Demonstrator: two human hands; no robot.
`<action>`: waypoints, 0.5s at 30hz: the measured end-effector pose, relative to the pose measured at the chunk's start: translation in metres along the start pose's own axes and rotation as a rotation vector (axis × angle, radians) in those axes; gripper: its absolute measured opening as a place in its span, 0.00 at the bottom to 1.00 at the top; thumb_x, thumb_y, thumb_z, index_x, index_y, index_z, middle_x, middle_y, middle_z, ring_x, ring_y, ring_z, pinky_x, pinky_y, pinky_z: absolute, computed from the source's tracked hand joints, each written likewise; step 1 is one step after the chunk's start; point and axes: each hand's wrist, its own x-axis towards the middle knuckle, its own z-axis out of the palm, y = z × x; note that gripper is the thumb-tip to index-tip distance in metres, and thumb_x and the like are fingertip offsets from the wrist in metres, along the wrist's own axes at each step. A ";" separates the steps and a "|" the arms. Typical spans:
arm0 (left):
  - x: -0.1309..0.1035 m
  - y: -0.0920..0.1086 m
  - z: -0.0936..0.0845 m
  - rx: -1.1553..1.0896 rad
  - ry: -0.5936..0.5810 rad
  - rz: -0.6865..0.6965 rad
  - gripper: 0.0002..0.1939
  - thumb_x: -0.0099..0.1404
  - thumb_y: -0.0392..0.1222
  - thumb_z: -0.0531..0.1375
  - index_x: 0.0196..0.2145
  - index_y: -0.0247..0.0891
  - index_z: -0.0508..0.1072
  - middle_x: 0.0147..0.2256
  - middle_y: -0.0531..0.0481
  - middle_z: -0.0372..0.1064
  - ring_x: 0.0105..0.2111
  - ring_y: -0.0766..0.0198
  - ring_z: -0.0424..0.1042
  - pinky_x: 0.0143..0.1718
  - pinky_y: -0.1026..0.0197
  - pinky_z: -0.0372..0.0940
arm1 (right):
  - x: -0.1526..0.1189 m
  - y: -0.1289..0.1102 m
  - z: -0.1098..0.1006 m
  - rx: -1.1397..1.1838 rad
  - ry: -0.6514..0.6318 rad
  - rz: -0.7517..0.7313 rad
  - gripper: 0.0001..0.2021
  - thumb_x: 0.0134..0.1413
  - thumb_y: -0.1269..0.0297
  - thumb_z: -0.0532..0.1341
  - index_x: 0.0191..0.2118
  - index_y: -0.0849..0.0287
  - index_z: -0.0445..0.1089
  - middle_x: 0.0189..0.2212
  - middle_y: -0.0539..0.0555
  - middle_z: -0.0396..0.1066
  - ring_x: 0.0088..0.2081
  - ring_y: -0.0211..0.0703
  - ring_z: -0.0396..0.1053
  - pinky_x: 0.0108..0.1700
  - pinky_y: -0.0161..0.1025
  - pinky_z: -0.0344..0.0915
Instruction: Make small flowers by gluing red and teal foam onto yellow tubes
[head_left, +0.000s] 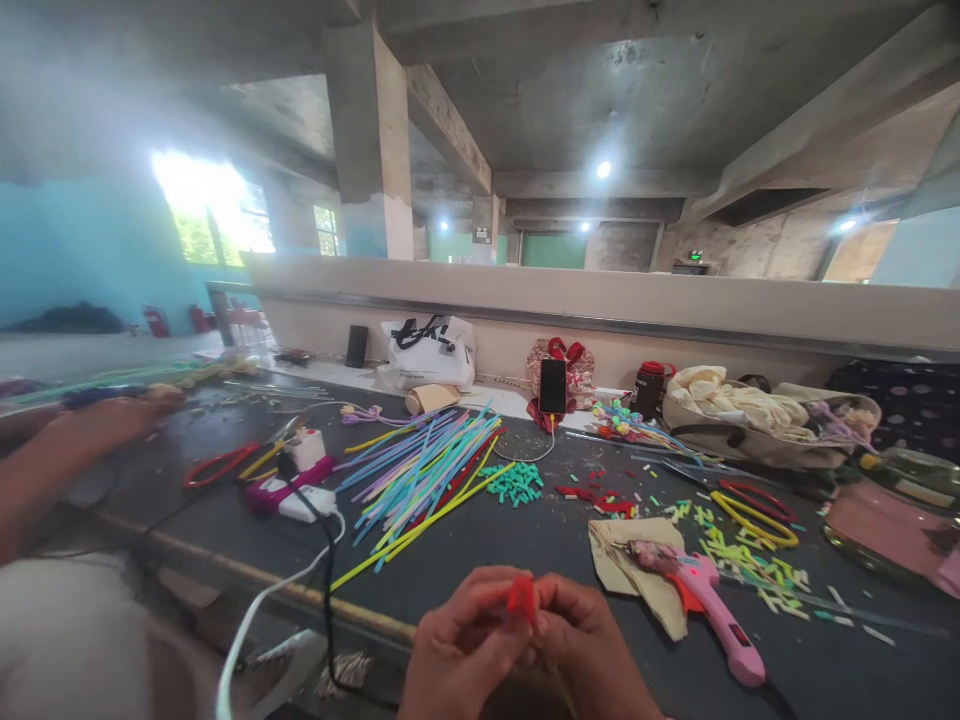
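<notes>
Close in front of me, at the near edge of the table, both hands meet at the fingertips. My left hand (471, 632) pinches a small red piece (521, 600), which looks like a bent bit of chenille stem. From the other side my right hand (581, 635) is closed on the same piece, its fingertips touching the left ones. Below the fingers a thin pale strand shows in part. A pink hot glue gun (709, 590) lies to the right, its nozzle over a folded piece of beige cloth or paper (652, 615).
Chenille stems (420, 480) lie in a bundle beyond my hands, with cut green pieces (514, 483) beside them. Yellow-handled scissors (754, 520) and yellow-green bits (750, 565) are at right. A power strip (289, 495) with cables is at left, near another person's arm (82, 450).
</notes>
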 end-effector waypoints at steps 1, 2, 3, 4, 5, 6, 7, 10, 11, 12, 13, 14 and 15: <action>0.000 0.000 0.002 0.000 0.023 -0.003 0.07 0.45 0.43 0.63 0.22 0.38 0.76 0.30 0.47 0.70 0.30 0.60 0.69 0.30 0.64 0.65 | 0.000 0.002 0.000 0.028 0.015 0.016 0.15 0.32 0.55 0.66 0.19 0.62 0.65 0.14 0.45 0.58 0.17 0.30 0.54 0.21 0.29 0.52; 0.001 -0.001 0.003 -0.004 0.046 -0.007 0.06 0.45 0.43 0.64 0.20 0.38 0.76 0.30 0.47 0.69 0.29 0.61 0.69 0.29 0.64 0.65 | 0.001 0.004 0.000 0.041 0.034 0.028 0.15 0.32 0.56 0.67 0.18 0.62 0.65 0.13 0.45 0.59 0.17 0.30 0.55 0.21 0.29 0.52; 0.001 -0.001 0.004 -0.008 0.065 -0.010 0.06 0.44 0.43 0.64 0.20 0.38 0.76 0.30 0.48 0.69 0.28 0.62 0.69 0.28 0.65 0.64 | 0.001 0.006 -0.001 0.047 0.055 0.038 0.15 0.32 0.56 0.66 0.18 0.62 0.65 0.13 0.45 0.59 0.16 0.29 0.55 0.20 0.28 0.52; 0.002 -0.001 0.004 -0.008 0.080 -0.013 0.06 0.44 0.43 0.64 0.19 0.37 0.76 0.29 0.48 0.69 0.28 0.62 0.69 0.28 0.66 0.64 | 0.001 0.009 -0.002 0.036 0.074 0.046 0.15 0.33 0.55 0.66 0.18 0.62 0.65 0.12 0.44 0.59 0.16 0.29 0.54 0.20 0.28 0.52; 0.002 0.000 0.005 -0.006 0.095 -0.017 0.07 0.44 0.44 0.64 0.18 0.37 0.75 0.29 0.48 0.69 0.28 0.63 0.68 0.28 0.66 0.64 | 0.001 0.010 -0.003 0.019 0.093 0.041 0.15 0.32 0.55 0.66 0.18 0.62 0.65 0.12 0.44 0.58 0.16 0.29 0.54 0.20 0.28 0.51; 0.003 0.001 0.005 0.000 0.110 -0.023 0.07 0.43 0.44 0.64 0.18 0.37 0.75 0.28 0.49 0.69 0.27 0.63 0.68 0.27 0.67 0.63 | 0.000 0.012 -0.004 -0.004 0.108 0.022 0.15 0.32 0.55 0.66 0.19 0.62 0.66 0.12 0.44 0.58 0.16 0.29 0.54 0.20 0.28 0.51; 0.003 0.002 0.005 0.007 0.128 -0.033 0.08 0.43 0.44 0.64 0.17 0.36 0.75 0.27 0.50 0.69 0.26 0.64 0.67 0.26 0.68 0.63 | 0.000 0.013 -0.005 -0.033 0.117 -0.010 0.15 0.32 0.54 0.66 0.20 0.62 0.67 0.12 0.44 0.59 0.16 0.29 0.54 0.20 0.28 0.51; 0.006 0.004 0.006 0.002 0.158 -0.056 0.07 0.41 0.43 0.65 0.18 0.36 0.74 0.25 0.52 0.68 0.23 0.67 0.66 0.23 0.69 0.61 | -0.002 0.012 -0.007 -0.115 0.130 -0.094 0.15 0.33 0.54 0.66 0.20 0.62 0.67 0.13 0.45 0.61 0.16 0.30 0.55 0.20 0.28 0.52; 0.006 0.004 0.007 -0.008 0.155 -0.057 0.07 0.41 0.42 0.65 0.18 0.36 0.74 0.25 0.52 0.68 0.23 0.67 0.66 0.23 0.69 0.61 | -0.003 0.011 -0.008 -0.126 0.132 -0.102 0.14 0.34 0.54 0.65 0.20 0.62 0.67 0.13 0.45 0.61 0.16 0.30 0.55 0.20 0.28 0.52; 0.007 0.004 0.008 -0.018 0.145 -0.056 0.07 0.41 0.42 0.65 0.19 0.36 0.74 0.24 0.52 0.68 0.23 0.66 0.66 0.24 0.69 0.61 | -0.003 0.009 -0.008 -0.131 0.129 -0.097 0.14 0.35 0.55 0.65 0.20 0.61 0.66 0.13 0.45 0.61 0.16 0.30 0.55 0.20 0.28 0.52; 0.008 0.004 0.010 -0.026 0.133 -0.056 0.06 0.42 0.41 0.65 0.19 0.37 0.74 0.24 0.52 0.68 0.23 0.66 0.66 0.24 0.69 0.62 | -0.004 0.007 -0.008 -0.137 0.124 -0.091 0.14 0.36 0.55 0.64 0.20 0.61 0.66 0.13 0.45 0.61 0.16 0.30 0.55 0.20 0.28 0.52; 0.008 0.004 0.011 -0.030 0.120 -0.057 0.05 0.42 0.41 0.65 0.19 0.37 0.75 0.23 0.52 0.68 0.23 0.66 0.66 0.25 0.69 0.62 | -0.003 0.004 -0.007 -0.143 0.117 -0.089 0.14 0.37 0.55 0.64 0.20 0.62 0.65 0.13 0.45 0.61 0.16 0.30 0.55 0.20 0.28 0.52; 0.009 0.004 0.012 -0.030 0.112 -0.060 0.05 0.42 0.40 0.64 0.19 0.37 0.75 0.23 0.52 0.68 0.24 0.66 0.66 0.25 0.68 0.62 | -0.003 0.001 -0.007 -0.151 0.109 -0.089 0.14 0.38 0.54 0.64 0.20 0.62 0.65 0.13 0.45 0.60 0.16 0.29 0.54 0.20 0.28 0.51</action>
